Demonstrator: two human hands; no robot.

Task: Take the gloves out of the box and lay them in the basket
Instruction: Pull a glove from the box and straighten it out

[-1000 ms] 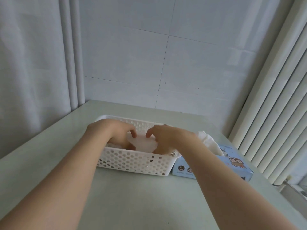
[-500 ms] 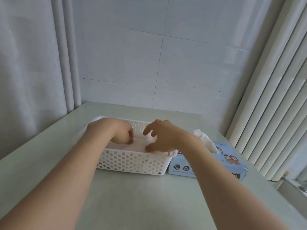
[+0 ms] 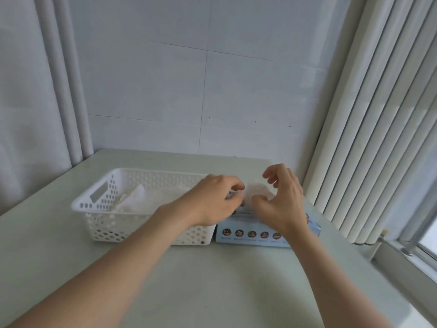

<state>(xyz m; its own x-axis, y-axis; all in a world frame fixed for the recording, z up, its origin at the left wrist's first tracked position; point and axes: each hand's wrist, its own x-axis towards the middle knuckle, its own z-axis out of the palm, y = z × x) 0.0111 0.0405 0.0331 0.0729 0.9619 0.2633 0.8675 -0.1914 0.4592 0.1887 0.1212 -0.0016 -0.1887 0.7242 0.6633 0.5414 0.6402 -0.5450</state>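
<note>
A white perforated basket [image 3: 99, 204] stands on the table with thin translucent gloves [image 3: 137, 200] lying inside. Touching its right end is a light blue glove box [image 3: 250, 234]. A crumpled white glove [image 3: 257, 190] sticks up from the box's top. My left hand [image 3: 210, 202] reaches across the basket's right end, its curled fingertips at the box top beside that glove; whether they pinch anything is unclear. My right hand [image 3: 283, 202] hovers over the box, with thumb and spread fingers either side of the glove and not closed on it.
The pale green table [image 3: 212, 280] runs back to a tiled wall. White vertical blinds [image 3: 378, 138] and a window sill stand close on the right. A curtain [image 3: 28, 114] hangs at the left.
Both hands left the basket, where they had been laying a glove down, and moved right to the box top. The view has shifted right as well.
</note>
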